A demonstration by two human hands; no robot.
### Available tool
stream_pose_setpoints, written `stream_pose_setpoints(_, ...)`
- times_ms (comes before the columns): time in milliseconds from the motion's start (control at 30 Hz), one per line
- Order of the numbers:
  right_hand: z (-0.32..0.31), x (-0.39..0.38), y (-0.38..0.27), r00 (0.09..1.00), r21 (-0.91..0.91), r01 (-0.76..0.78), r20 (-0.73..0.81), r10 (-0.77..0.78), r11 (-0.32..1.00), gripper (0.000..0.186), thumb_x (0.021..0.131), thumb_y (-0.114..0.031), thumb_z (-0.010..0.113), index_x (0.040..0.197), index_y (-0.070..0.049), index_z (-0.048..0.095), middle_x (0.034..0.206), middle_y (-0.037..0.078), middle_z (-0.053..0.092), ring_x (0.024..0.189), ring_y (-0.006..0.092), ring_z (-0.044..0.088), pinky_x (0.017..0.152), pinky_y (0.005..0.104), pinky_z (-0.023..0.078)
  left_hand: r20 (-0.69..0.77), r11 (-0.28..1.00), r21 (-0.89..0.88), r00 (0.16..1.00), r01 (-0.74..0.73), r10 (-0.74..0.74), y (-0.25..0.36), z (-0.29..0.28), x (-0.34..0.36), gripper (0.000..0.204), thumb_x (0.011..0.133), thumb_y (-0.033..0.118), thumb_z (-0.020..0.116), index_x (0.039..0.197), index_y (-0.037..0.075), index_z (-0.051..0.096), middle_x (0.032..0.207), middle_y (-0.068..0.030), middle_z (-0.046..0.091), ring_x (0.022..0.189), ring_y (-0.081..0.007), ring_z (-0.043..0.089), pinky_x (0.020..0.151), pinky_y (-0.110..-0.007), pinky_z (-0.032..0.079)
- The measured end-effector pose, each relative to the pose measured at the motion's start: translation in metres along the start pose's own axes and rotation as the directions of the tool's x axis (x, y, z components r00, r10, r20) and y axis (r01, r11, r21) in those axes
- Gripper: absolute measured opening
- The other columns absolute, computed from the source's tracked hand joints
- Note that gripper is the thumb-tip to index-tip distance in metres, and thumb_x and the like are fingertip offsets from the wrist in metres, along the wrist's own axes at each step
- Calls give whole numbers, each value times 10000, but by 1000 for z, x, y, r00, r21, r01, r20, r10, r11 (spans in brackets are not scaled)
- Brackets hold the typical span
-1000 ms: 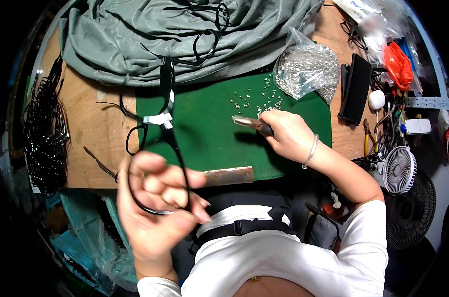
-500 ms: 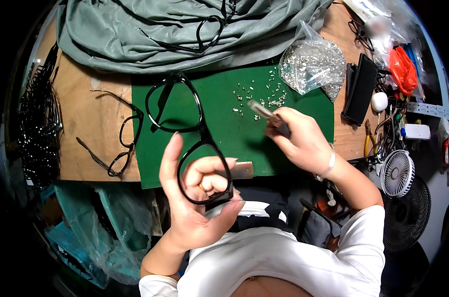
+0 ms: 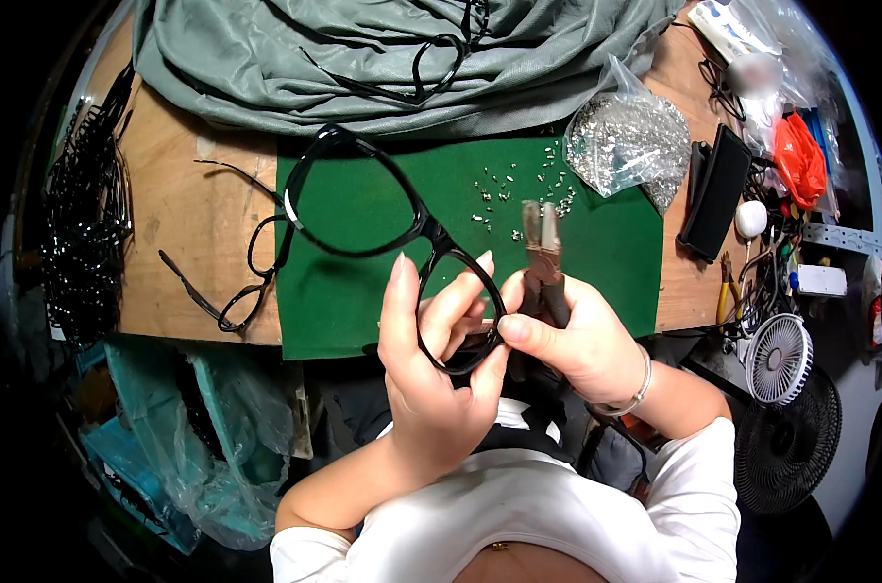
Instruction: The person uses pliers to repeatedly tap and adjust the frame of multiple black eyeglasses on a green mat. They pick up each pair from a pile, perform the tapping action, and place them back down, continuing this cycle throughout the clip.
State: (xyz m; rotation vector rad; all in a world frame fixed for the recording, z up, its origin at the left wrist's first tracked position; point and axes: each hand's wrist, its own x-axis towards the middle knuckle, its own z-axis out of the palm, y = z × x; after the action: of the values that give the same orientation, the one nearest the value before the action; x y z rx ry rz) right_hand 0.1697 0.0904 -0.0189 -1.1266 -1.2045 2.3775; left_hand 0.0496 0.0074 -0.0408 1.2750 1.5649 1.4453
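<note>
My left hand (image 3: 441,364) grips a black eyeglass frame (image 3: 424,225) by its nearer rim, held up above the green mat (image 3: 363,316). No temple arm shows clearly on this frame. Closed round the dark handles of a pair of pliers (image 3: 543,257) is my right hand (image 3: 587,345), its thumb and fingertip at the right end of the eyeglass frame. The pliers' metal jaws point away from me, slightly parted, with nothing visible between them. Small silvery metal pieces (image 3: 515,235) lie scattered on the mat just beyond the jaws.
A clear bag of metal pieces (image 3: 627,136) rests at the mat's far right. Other black glasses lie at left (image 3: 256,262) and on the grey cloth (image 3: 247,78). Black glasses parts (image 3: 86,214) pile at far left. At right are a black phone-like object (image 3: 715,194), yellow-handled pliers (image 3: 726,291) and fans (image 3: 779,358).
My right hand has brought the pliers nearer to me and turned the jaws away, reaching the eyeglass frame. My left hand has shifted right and tilted the eyeglass frame.
</note>
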Motion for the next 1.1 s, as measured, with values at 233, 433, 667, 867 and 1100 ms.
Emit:
stream_pose_setpoints(233, 6, -3, -8, 992, 61, -26, 126, 18, 998, 188, 832, -192, 572, 881, -32, 487, 793, -15, 489, 728, 51, 440, 667, 203, 381, 197, 883, -363, 951, 297, -239, 18, -19, 11, 822, 719, -111, 565, 1305, 44, 8, 1190, -203, 439, 1019, -218, 519, 857, -323, 451)
stream_pose_setpoints(433, -15, -14, -16, 968, -516, 183, 245, -61, 837, 220, 803, -191, 580, 912, -6, 533, 780, 96, 574, 707, 149, 555, 644, 274, 439, 288, 777, -468, 904, 421, -316, 35, -45, 15, 829, 732, -124, 545, 1303, 58, -28, 1203, -227, 426, 965, -212, 558, 816, -298, 465)
stream_pose_setpoints(667, -7, -7, -36, 841, -669, 137, 468, 271, 731, 356, 839, -327, 495, 904, 22, 517, 724, 191, 567, 677, 316, 578, 612, 365, 446, 357, 811, -424, 898, 402, -259, 31, -50, 13, 841, 732, -125, 540, 1312, 52, -42, 1201, -238, 426, 944, -218, 572, 800, -283, 470)
stream_pose_setpoints(867, -6, -10, -23, 925, -826, 276, 368, 99, 491, 358, 795, -316, 560, 752, 38, 536, 631, 196, 562, 597, 352, 567, 565, 396, 455, 384, 787, -415, 872, 456, -303, 27, -43, 12, 852, 735, -130, 536, 1316, 71, -55, 1225, -237, 399, 994, -264, 545, 836, -322, 465)
stream_pose_setpoints(1100, -18, -3, -32, 884, -766, 145, 385, 267, 626, 310, 802, -305, 570, 857, 0, 547, 666, 164, 575, 617, 302, 580, 578, 347, 456, 384, 758, -411, 850, 506, -359, 28, -39, 17, 839, 738, -144, 517, 1316, 83, -46, 1237, -233, 382, 1031, -289, 519, 836, -323, 467)
